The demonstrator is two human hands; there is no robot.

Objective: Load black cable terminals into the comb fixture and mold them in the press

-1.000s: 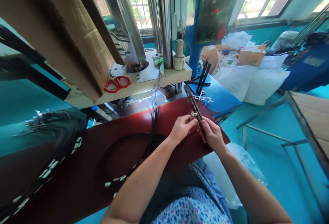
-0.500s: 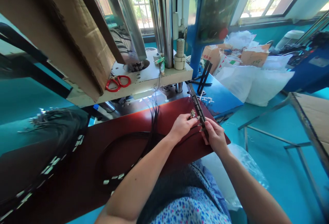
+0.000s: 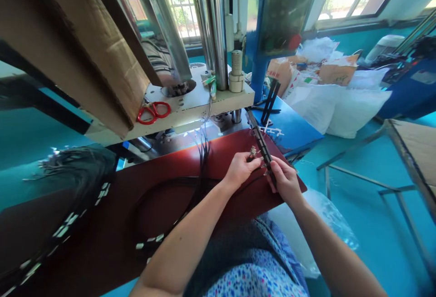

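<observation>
The left hand (image 3: 240, 170) pinches a small metal plug (image 3: 252, 153) in closed fingers. The plug is just beside the black bar (image 3: 259, 137), whose near end the right hand (image 3: 286, 180) grips, at the right edge of the red worktop (image 3: 233, 148). With only a fingertip hold, the plug could probably slip and drop off that edge. The cables (image 3: 204, 150) lying to the left could snag and pull it askew.

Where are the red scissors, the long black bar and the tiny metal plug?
red-handled metal scissors (image 3: 154, 111): head view, where handles meet.
long black slotted bar (image 3: 259, 140): head view, middle.
small silver metal plug (image 3: 253, 152): head view, body.
</observation>
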